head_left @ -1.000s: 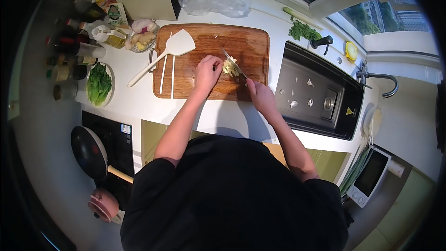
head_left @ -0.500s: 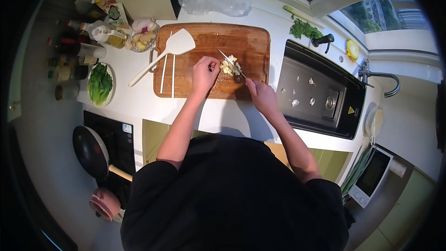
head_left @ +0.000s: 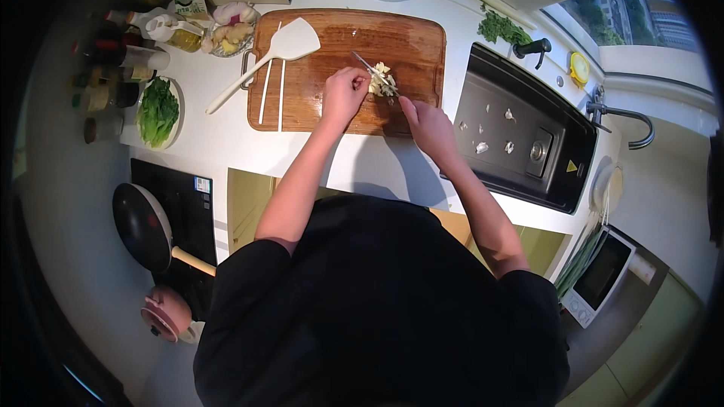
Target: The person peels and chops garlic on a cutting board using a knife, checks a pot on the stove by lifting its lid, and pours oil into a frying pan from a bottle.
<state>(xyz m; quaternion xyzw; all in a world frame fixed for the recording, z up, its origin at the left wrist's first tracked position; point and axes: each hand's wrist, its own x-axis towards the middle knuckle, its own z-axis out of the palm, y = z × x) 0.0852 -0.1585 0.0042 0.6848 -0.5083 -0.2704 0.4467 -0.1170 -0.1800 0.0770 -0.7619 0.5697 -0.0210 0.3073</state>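
Observation:
My right hand [head_left: 431, 130] is closed round the handle of a kitchen knife [head_left: 368, 67]. Its blade points away to the left, across a small heap of chopped garlic [head_left: 385, 84] on the wooden cutting board [head_left: 339, 34]. My left hand [head_left: 346, 95] has its fingers curled together at the left edge of the heap, beside the blade. Whatever its fingertips pinch is hidden. Left of that hand, a white spatula [head_left: 296, 40] and a pair of white chopsticks [head_left: 282, 94] lie on the board.
Right of the board is a dark sink [head_left: 483, 98] with white scraps in it and a faucet [head_left: 630, 113]. A plate of leafy greens [head_left: 158, 113], bottles and a bowl of ginger and garlic [head_left: 230, 36] stand left. A frying pan [head_left: 142, 226] sits on the cooktop.
My left hand has come closer to the garlic and the blade. The knife stays over the heap in my right hand. The whole view has shifted slightly, with the board higher in it.

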